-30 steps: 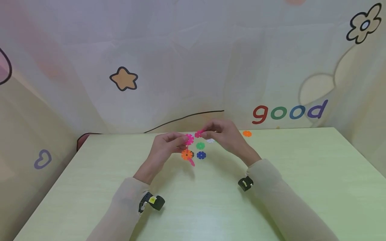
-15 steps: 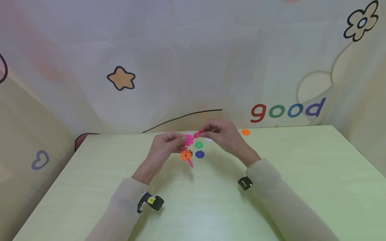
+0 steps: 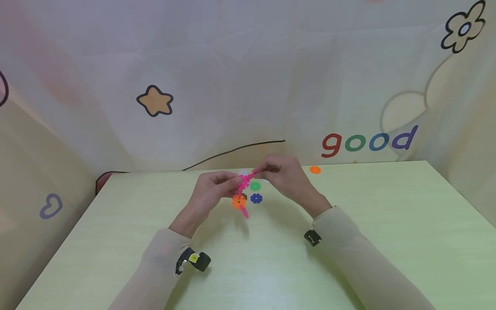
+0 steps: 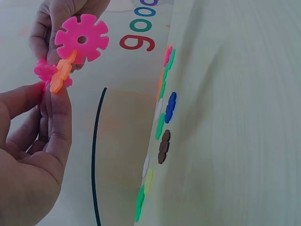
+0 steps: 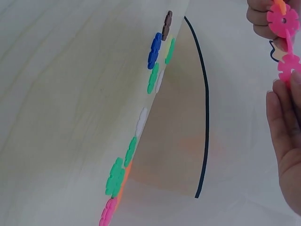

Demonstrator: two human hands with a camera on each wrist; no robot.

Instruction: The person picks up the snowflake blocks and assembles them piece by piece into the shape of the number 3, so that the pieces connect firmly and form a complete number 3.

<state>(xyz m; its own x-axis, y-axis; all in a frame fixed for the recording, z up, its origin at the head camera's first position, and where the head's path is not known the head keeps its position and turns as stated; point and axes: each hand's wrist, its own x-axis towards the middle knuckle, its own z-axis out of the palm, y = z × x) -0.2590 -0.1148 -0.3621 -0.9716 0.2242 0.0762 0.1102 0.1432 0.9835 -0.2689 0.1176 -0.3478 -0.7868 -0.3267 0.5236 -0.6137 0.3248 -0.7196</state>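
Note:
With thumb and fingers, my left hand point(image 3: 215, 187) pinches a pink notched plastic snowflake disc point(image 3: 244, 182) above the far middle of the table. An orange snowflake disc point(image 3: 239, 202) hangs joined below it, with another pink disc point(image 3: 244, 212) under that. My right hand point(image 3: 284, 174) pinches a further pink disc point(image 3: 251, 175), seen nearly edge-on, against the left hand's disc. In the right wrist view, pink discs point(image 5: 284, 21) stand linked between both hands; fingers partly cover the lower pink disc point(image 5: 288, 70). Whether the slots are fully engaged I cannot tell.
Loose discs lie behind the hands: a green disc point(image 3: 255, 186), a blue disc point(image 3: 256, 198) and an orange disc point(image 3: 315, 170) near the table's back edge. A brown disc point(image 4: 164, 147) and several others show in the left wrist view. A printed cloth hangs behind the table point(image 3: 348, 224).
My right hand has moved slightly left, bringing its pink disc from a small gap into contact with the left hand's disc. The left hand stays nearly still; the hanging discs tilt slightly.

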